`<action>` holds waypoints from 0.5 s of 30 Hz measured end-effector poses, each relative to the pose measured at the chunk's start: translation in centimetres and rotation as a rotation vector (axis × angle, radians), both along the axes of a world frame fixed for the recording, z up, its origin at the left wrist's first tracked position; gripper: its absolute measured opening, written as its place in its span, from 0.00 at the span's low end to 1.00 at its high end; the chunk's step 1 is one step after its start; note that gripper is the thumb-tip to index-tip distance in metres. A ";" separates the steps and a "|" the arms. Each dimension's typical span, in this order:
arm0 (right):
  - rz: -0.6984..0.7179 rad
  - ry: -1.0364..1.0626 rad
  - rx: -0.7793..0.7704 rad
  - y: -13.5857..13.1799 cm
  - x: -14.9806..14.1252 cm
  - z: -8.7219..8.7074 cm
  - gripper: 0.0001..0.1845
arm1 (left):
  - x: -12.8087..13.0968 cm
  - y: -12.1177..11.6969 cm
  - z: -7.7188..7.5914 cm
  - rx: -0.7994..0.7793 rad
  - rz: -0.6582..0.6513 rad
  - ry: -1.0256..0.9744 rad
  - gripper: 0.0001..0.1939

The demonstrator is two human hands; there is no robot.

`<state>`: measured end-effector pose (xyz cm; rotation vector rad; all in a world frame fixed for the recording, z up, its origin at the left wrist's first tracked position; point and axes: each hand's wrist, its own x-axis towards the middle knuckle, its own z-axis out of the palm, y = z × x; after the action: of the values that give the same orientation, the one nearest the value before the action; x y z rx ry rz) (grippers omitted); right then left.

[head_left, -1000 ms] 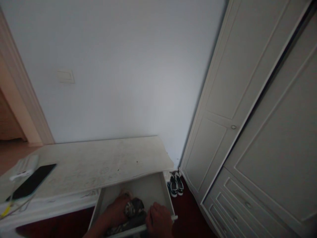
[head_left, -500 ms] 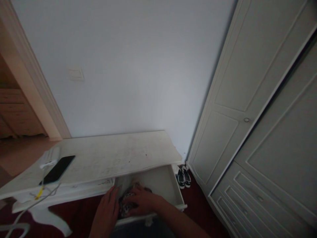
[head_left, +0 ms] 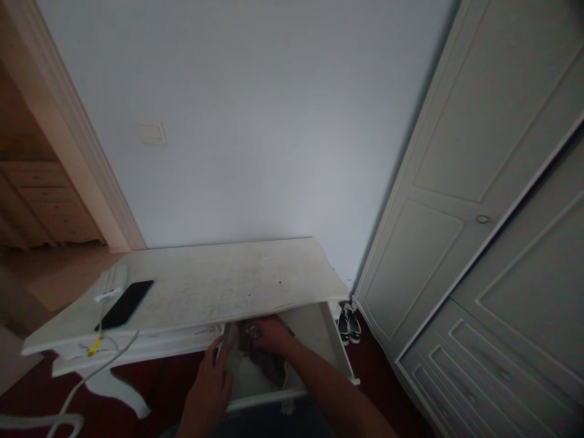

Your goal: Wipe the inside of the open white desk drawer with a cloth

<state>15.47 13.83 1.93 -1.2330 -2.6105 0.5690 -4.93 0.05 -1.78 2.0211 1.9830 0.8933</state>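
A white table (head_left: 214, 286) has its drawer (head_left: 340, 353) pulled out under the top. A dark patterned cloth (head_left: 269, 365) lies inside. My right hand (head_left: 271, 334) reaches deep into the drawer beneath the tabletop and rests on the cloth, with the fingers curled on it. My left hand (head_left: 210, 383) sits at the drawer's left side, its fingers over the left wall.
A black phone (head_left: 125, 303) and a white power strip (head_left: 112, 283) lie on the table's left end, with a cable hanging off. A pair of shoes (head_left: 349, 325) stands on the floor by the white wardrobe (head_left: 479, 255). A doorway (head_left: 41, 201) opens at left.
My right hand has moved further back into the drawer with the cloth. My left hand has shifted to the drawer's left wall. The view has drifted left.
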 end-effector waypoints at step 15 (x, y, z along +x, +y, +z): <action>-0.032 -0.298 -0.110 -4.7 13.7 1.5 0.47 | -0.4 0.6 -2.3 0.028 -0.018 -0.038 0.19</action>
<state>29.13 9.13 3.40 -1.4951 -2.8260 0.5681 -5.37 0.63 -4.08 2.0185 1.9400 0.9526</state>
